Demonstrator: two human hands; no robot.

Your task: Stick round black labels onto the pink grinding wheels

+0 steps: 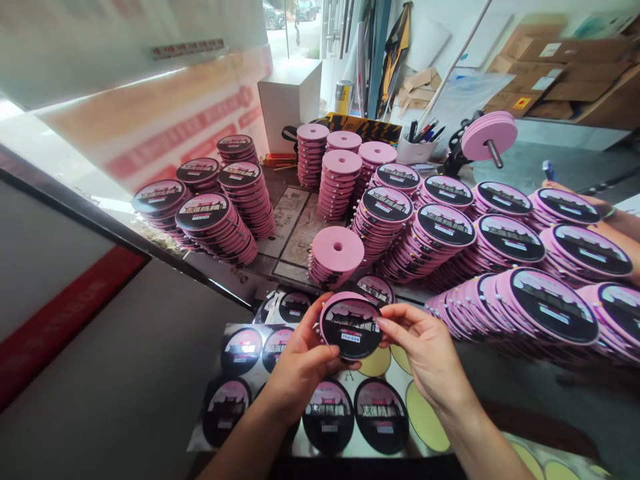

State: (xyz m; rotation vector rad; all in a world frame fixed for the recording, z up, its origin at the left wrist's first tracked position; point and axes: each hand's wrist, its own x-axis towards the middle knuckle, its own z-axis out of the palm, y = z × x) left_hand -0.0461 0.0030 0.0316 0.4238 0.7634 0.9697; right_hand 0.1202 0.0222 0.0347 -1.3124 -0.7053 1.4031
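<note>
While bright light comes in through a glass doorway (305, 37) at the back, with parked cars (307, 9) outside, a person holds a pink disc (350, 328) above a sheet of round labels (197, 441) at the near edge of a crowded table (280, 245). The left hand (304, 357) is curled around the disc's left side, its thumb on the lower face; the right hand (423, 337) pinches the right edge between thumb and fingers. The tabletop is dark, with paler printed squares. On it stand labelled stacks (215, 230) at left, plain-topped pink stacks (341, 183) in the middle and more labelled stacks (445, 233) at right, several leaning. Behind them are a white box (290, 93), a pen holder (416, 150) full of pens and a metal rod (494, 153) threaded through pink discs; cardboard boxes (570, 70) are piled against the far wall. Another person's forearm (620, 233) reaches in from the right. The held disc's label is black below and pink above, with a dark roofed gateway, a row of large pale Chinese characters and a small white strip of text too fine to read. Similar labels fill part of the sheet beside yellow circles (428, 419), and a letter A (349, 375) is printed just below the disc. Red lettering on the pale panel (190, 127) at left is too blurred to read.
</note>
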